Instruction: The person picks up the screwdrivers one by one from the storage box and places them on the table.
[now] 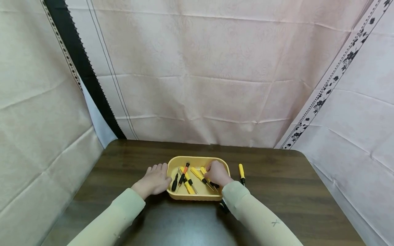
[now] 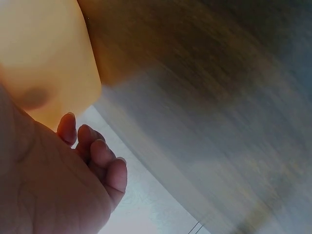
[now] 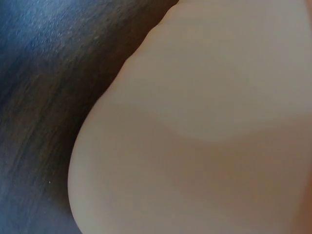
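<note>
A pale yellow plastic tray [image 1: 197, 197] stands on the table and holds several screwdrivers, most with yellow-and-black handles. At its left end lie a small black screwdriver [image 1: 174, 182] and an orange-and-black one [image 1: 183, 176]. My left hand [image 1: 155, 179] rests against the tray's left side, its fingers relaxed and its thumb by the rim; the left wrist view shows the fingers loosely bent beside the tray wall. Inside the right end, my right hand [image 1: 218, 173] pinches a yellow-handled screwdriver [image 1: 203, 169], its fingertips partly hidden. Only the tray wall [image 3: 195, 122] and table show in the right wrist view.
Another yellow-and-black screwdriver [image 1: 241, 172] lies on the wooden table [image 1: 271, 191] to the right of the tray, partly behind my right sleeve. Pale cloth [image 1: 197, 78] hangs behind the table's far edge and along both sides.
</note>
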A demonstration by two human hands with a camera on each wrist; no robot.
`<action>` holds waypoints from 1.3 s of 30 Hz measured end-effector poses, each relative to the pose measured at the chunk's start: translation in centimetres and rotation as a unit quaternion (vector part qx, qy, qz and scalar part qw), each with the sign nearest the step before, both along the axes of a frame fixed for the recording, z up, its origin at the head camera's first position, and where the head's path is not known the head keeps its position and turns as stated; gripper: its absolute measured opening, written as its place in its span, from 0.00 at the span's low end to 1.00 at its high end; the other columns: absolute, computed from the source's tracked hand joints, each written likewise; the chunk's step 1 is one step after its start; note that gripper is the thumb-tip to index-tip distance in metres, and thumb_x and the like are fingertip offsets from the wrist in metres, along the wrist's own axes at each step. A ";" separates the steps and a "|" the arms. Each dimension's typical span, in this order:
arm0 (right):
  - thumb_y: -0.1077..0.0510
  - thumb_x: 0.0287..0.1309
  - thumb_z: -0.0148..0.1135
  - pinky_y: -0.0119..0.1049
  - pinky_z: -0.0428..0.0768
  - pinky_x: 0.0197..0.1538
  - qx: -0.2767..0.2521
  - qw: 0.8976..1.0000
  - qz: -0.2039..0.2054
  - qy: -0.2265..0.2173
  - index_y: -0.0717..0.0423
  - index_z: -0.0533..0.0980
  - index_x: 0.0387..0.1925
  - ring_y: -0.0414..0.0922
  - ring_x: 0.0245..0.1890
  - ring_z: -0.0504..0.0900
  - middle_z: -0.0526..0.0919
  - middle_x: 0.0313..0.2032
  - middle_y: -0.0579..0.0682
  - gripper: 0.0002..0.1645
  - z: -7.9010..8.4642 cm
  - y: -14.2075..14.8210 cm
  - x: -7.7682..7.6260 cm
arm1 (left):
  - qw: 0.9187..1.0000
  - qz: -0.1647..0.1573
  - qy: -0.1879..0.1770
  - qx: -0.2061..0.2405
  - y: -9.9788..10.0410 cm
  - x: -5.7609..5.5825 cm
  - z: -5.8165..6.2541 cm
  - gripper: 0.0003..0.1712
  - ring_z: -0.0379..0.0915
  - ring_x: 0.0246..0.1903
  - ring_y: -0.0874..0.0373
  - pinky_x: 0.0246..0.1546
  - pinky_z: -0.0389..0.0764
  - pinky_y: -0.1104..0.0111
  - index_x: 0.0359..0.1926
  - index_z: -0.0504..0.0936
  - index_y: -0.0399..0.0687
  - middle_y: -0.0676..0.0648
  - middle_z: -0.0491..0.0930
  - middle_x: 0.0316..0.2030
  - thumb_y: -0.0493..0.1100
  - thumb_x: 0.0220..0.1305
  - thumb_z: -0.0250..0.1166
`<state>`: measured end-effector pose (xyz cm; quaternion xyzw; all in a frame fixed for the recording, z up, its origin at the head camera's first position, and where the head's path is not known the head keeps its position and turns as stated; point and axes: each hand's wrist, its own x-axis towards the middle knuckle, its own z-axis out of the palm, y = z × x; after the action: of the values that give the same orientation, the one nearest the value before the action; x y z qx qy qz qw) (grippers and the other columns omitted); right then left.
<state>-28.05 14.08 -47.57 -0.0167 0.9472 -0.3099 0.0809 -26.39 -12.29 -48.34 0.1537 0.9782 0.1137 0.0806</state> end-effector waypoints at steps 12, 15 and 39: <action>0.63 0.56 0.66 0.32 0.64 0.18 -0.013 1.000 -0.001 0.025 0.55 0.69 0.15 0.40 0.13 0.66 0.64 0.13 0.44 0.18 0.7 0.2 0.4 | 1.000 0.006 -0.009 0.002 0.4 0.0 0.0 0.26 0.62 0.43 0.49 0.46 0.62 0.53 0.55 0.65 0.39 0.43 0.69 0.45 0.54 0.66 0.51; 0.61 0.59 0.64 0.34 0.72 0.24 -0.046 0.999 -0.010 0.024 0.58 0.77 0.29 0.42 0.21 0.73 0.74 0.22 0.47 0.06 1.4 0.4 0.4 | 1.000 0.008 -0.010 0.000 0.3 0.0 0.2 0.26 0.62 0.43 0.49 0.46 0.62 0.53 0.56 0.65 0.39 0.43 0.69 0.45 0.54 0.66 0.51; 0.52 0.61 0.65 0.46 0.78 0.50 -0.302 0.951 -0.067 -0.029 0.61 0.77 0.51 0.50 0.45 0.82 0.79 0.48 0.57 0.21 5.0 6.4 -0.3 | 1.000 0.010 -0.022 0.007 0.2 0.1 0.4 0.27 0.61 0.43 0.49 0.45 0.61 0.54 0.57 0.64 0.39 0.43 0.68 0.45 0.54 0.66 0.51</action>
<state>-28.39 20.49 -42.58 0.0320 0.8058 -0.5861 0.0781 -26.25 -12.08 -47.90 0.1423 0.9768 0.1250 0.0995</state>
